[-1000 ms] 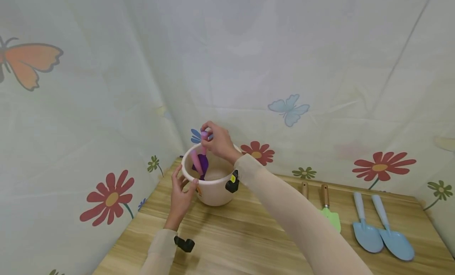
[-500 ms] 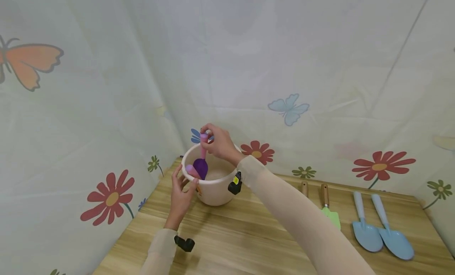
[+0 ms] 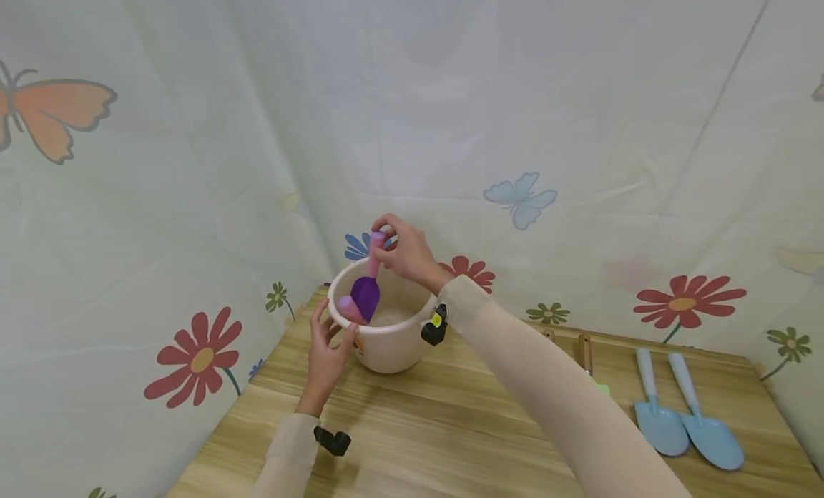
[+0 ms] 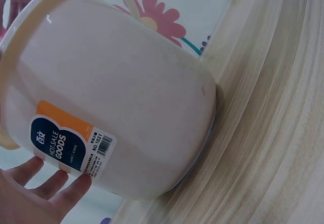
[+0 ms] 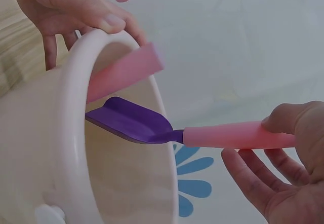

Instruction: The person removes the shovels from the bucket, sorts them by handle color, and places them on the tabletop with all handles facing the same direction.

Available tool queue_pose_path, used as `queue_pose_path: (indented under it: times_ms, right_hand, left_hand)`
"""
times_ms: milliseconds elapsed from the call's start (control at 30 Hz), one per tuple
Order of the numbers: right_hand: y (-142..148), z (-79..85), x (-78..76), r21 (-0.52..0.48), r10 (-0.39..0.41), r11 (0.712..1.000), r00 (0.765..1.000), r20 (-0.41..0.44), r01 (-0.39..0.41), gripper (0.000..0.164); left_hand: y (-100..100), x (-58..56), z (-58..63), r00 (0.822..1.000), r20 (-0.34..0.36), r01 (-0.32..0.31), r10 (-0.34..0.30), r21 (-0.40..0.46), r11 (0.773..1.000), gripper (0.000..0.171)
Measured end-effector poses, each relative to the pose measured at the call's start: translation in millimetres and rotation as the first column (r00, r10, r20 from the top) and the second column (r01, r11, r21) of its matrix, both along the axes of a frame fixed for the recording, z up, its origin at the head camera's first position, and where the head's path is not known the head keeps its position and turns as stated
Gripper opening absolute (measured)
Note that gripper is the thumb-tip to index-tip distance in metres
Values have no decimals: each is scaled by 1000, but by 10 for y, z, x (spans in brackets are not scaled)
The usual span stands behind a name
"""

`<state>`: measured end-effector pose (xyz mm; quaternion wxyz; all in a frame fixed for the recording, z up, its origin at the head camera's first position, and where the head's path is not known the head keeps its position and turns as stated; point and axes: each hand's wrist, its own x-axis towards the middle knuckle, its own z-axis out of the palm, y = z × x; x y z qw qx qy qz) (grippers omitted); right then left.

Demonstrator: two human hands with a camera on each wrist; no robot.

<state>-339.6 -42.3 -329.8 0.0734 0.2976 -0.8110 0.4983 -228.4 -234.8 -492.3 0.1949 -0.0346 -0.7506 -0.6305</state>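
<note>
A cream bucket (image 3: 394, 351) with an orange and navy label (image 4: 73, 140) stands on the wooden table. My left hand (image 3: 327, 355) holds its near left side, thumb on the rim and fingers spread against the outer wall. Above the opening, my right hand (image 3: 407, 253) pinches the pink handle of a purple-bladed trowel (image 5: 136, 122). Its blade points down into the mouth of the bucket. A second pink handle (image 5: 126, 72) leans inside against the rim near my left thumb; its lower end is hidden by the bucket wall and the purple blade.
Two light blue trowels (image 3: 711, 441) lie at the right of the table (image 3: 450, 441). A green trowel with a wooden handle (image 3: 584, 353) is partly covered by my right sleeve, beside another wooden handle (image 3: 548, 335). A flower-printed curtain (image 3: 579, 126) hangs behind and at the left.
The loose pink handle has tipped toward the near left rim. My right hand has shifted slightly right and up with the purple trowel, baring more of its blade. My left hand stays put.
</note>
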Motion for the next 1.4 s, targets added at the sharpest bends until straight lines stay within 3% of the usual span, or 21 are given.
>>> queue_pose_path:
  times_ms: [167, 567, 667, 1000, 1400]
  right_hand:
    - [126, 90, -15, -34, 7, 999, 1000, 0, -7, 34]
    - [281, 127, -82, -40, -29, 999, 999, 21, 30, 34]
    - [289, 114, -88, -51, -38, 998, 999, 32, 39, 34]
    - [255, 127, -68, -110, 3, 994, 997, 71, 5, 35]
    - [220, 96, -52, -131, 60, 990, 994, 94, -48, 36]
  left_hand:
    - [29, 55, 99, 1000, 13, 7, -6, -24, 1000, 79]
    - [-3, 39, 87, 1000, 20, -9, 9, -1, 1000, 80]
    - [-7, 23, 51, 1000, 20, -10, 10, 8, 1000, 80]
    - [-89, -179, -240, 1000, 8, -13, 13, 44, 999, 79]
    - [-61, -164, -252, 999, -14, -36, 36, 9, 999, 76]
